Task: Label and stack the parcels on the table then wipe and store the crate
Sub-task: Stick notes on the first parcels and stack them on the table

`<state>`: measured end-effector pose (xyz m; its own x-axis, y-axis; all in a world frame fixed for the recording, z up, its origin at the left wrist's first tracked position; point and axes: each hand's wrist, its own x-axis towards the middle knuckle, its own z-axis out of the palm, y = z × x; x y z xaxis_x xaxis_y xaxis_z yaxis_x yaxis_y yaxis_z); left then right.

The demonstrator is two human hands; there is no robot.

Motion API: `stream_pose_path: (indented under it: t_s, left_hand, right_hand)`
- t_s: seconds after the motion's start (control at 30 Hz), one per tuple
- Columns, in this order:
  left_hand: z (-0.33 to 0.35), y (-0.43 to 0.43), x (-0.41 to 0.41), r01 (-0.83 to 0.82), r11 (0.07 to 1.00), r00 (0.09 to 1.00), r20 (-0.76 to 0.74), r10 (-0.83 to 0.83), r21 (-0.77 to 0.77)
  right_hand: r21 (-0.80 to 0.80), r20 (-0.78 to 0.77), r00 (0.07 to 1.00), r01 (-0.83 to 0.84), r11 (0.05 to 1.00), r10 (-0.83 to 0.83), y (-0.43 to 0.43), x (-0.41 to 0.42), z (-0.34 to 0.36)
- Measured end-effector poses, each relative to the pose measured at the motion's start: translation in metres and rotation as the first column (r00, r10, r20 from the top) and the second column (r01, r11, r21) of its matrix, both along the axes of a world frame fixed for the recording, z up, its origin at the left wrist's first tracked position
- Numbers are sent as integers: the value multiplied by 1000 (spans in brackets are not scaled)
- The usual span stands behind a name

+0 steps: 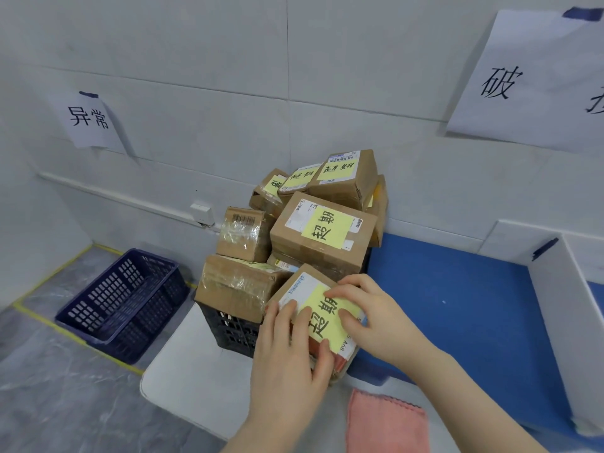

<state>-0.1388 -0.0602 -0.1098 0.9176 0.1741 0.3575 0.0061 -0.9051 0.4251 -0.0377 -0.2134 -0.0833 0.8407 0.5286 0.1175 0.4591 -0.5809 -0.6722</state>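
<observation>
Head view: in the lower centre of the frame both my hands lie on one brown parcel (302, 274); it rests tilted at the near end of the black crate (228, 325), right at the edge of the blue table top (457, 305). My left hand (287, 351) lies fairly flat over the parcel's left side, fingers on its top and thumb at the near edge of the yellow label (322, 317); my right hand (369, 315) presses the same label from the right, fingertips spread on it. Neither hand is wrapped round anything, as far as I can see; both are pressing.

The parcel sits cornerwise to me, one corner pointing up-frame; its longer run seems to go from upper left to lower right, though my hands cover too much to be sure. The labelled stack (327, 223) stands straight beyond it, up-frame, against the wall. I judge the label nearly smoothed down; the lift to the stack goes directly away from me, with the right hand nearer the blue table top and the left hand nearer the crate. More parcels still fill the crate, so wiping is far off; a pink cloth (385, 423) lies at the bottom of the frame, and a blue crate (121, 302) sits on the floor at left.
</observation>
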Motion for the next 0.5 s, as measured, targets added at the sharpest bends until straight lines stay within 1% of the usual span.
stream_pose_path:
  t_s: [0.13, 0.2, 0.23, 0.27, 0.33, 0.43, 0.5]
  left_hand:
    - [-6, -5, -8, -86, 994, 989, -126, 78, -64]
    - [-11, -8, -12, -91, 986, 982, -177, 66, -138]
    - [-14, -10, -14, -76, 978, 983, -180, 41, -192]
    - [-16, -12, -15, -59, 969, 985, -169, 18, -240]
    - [-17, -15, -16, -33, 957, 992, -130, -5, -288]
    - [-20, -12, -19, -3, 949, 998, -63, -17, -316]
    - [-18, -6, -23, 13, 954, 999, -29, -23, -301]
  right_hand:
    - [-35, 61, 998, -32, 999, 34, -3, -8, 0]
    - [-35, 47, 997, -59, 998, 61, -2, -12, -1]
    - [-22, 25, 997, -70, 997, 71, 0, -14, -1]
    - [-9, 10, 997, -76, 997, 76, 1, -16, -1]
    - [3, 10, 997, -76, 997, 76, 3, -21, -1]
    - [25, 12, 997, -80, 996, 80, 3, -33, -3]
    - [43, 25, 998, -64, 997, 63, 3, -43, -4]
